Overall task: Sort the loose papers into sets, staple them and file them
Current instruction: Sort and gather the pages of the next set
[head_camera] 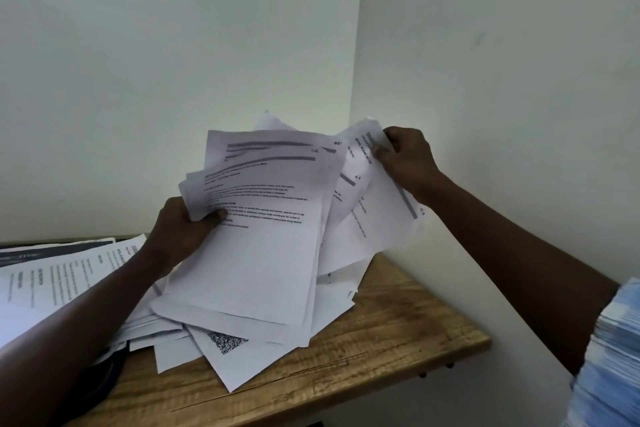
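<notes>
My left hand (183, 232) grips the left edge of a loose bundle of printed white sheets (263, 218), lifted and tilted above the desk. My right hand (408, 158) pinches the top corner of another printed sheet (377, 215) fanned out to the right of that bundle. Several of these pages carry handwritten numbers near their top corners. Under the held pages more loose papers (242, 347) lie in a messy pile on the desk, one with a QR code showing.
The wooden desk (398, 340) stands in a corner between two white walls, its right edge near the right wall. Another spread of printed papers (52, 281) lies at the left. A dark object (107, 371) sits partly under the pile at the front left.
</notes>
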Available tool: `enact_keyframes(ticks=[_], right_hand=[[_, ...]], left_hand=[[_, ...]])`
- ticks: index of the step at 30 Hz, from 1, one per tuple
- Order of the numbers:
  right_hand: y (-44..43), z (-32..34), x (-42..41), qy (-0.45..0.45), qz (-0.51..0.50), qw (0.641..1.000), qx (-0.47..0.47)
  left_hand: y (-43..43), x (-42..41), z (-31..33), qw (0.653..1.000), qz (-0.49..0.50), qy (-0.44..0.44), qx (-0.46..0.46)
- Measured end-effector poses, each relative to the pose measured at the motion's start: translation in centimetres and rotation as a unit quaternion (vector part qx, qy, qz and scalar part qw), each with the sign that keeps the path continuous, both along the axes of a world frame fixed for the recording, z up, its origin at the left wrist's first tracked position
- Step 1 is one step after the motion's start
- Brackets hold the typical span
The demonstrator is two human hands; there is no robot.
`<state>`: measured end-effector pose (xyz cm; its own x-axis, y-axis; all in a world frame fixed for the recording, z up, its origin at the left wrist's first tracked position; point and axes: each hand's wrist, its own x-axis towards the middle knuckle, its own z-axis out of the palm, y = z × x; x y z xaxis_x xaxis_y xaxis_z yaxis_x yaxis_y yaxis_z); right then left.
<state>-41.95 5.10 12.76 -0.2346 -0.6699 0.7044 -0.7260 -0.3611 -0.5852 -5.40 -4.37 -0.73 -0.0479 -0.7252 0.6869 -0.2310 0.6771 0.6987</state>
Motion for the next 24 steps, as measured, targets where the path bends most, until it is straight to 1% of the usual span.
enact_keyframes(ticks=[2,5,7,9,11,13,16,21,24], right_hand=[[0.2,0.7,0.3,0.026,-0.055,0.998,-0.036],[0.8,1.6,0.7,0.032,-0.108,0.99,-0.083],[1.1,2.0,1.0,0.059,-0.164,0.978,-0.116],[1.6,2.4,1.6,0.084,-0.234,0.954,-0.167],[2.1,2.8,2.2,0.11,-0.302,0.918,-0.233],[2.5,3.3,2.6,0.138,-0.346,0.883,-0.287],[3.2,4.2,3.1,0.19,-0.35,0.854,-0.335],[4.2,6.3,4.0,0.237,-0.302,0.835,-0.395],[4.5,7.2,4.6,0.282,-0.271,0.833,-0.392]], left_hand=[[0.0,-0.1,0.1,0.999,-0.003,0.032,0.03],[0.2,-0.1,0.2,0.996,-0.005,0.078,0.053],[0.4,0.0,0.3,0.992,-0.009,0.099,0.073],[0.4,0.2,0.4,0.989,-0.006,0.114,0.093],[0.2,0.3,0.3,0.986,-0.003,0.125,0.108],[0.0,0.4,0.2,0.984,0.002,0.133,0.115],[0.0,0.5,0.1,0.982,0.015,0.145,0.118],[0.1,1.0,0.2,0.979,0.028,0.161,0.123],[0.6,0.8,0.4,0.978,0.021,0.168,0.121]])
